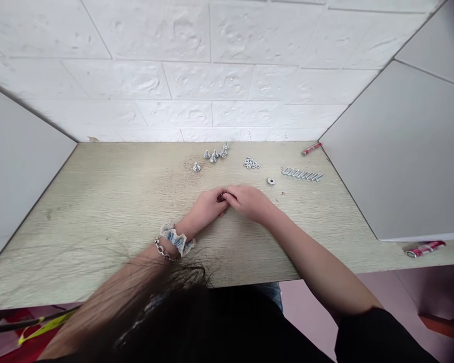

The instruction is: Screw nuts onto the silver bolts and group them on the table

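Observation:
My left hand and my right hand meet at the middle of the wooden table, fingers pinched together around a small dark part that is mostly hidden. Beyond them lie several assembled bolts, a small heap of nuts, a single washer and a row of bolts. The washer is the piece nearest to my right hand. A scrunchie and a bracelet sit on my left wrist.
White panels wall the table on the left and right, with a white brick wall behind. A red-and-silver object lies at the back right corner. Another red-and-silver object lies at the right front edge.

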`<action>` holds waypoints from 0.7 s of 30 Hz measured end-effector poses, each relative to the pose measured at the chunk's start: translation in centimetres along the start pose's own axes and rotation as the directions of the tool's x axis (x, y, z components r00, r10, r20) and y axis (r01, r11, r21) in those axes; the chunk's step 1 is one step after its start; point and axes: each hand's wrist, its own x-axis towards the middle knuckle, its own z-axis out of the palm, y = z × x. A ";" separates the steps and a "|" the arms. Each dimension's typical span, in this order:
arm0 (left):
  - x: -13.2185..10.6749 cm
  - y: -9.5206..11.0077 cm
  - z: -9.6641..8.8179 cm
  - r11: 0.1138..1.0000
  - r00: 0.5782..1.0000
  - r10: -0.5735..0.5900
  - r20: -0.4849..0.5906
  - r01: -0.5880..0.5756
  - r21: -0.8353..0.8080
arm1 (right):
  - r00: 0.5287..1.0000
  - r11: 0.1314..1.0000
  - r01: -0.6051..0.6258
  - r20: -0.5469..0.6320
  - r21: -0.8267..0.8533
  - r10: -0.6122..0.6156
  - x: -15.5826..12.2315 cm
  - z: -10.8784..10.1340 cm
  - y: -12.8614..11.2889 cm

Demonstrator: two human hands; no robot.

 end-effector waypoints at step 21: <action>0.0 -0.2 -0.2 0.999 1.000 -0.016 0.011 0.016 -0.046 | 0.998 0.974 0.021 -0.058 0.226 -0.008 -0.3 -1.0 0.8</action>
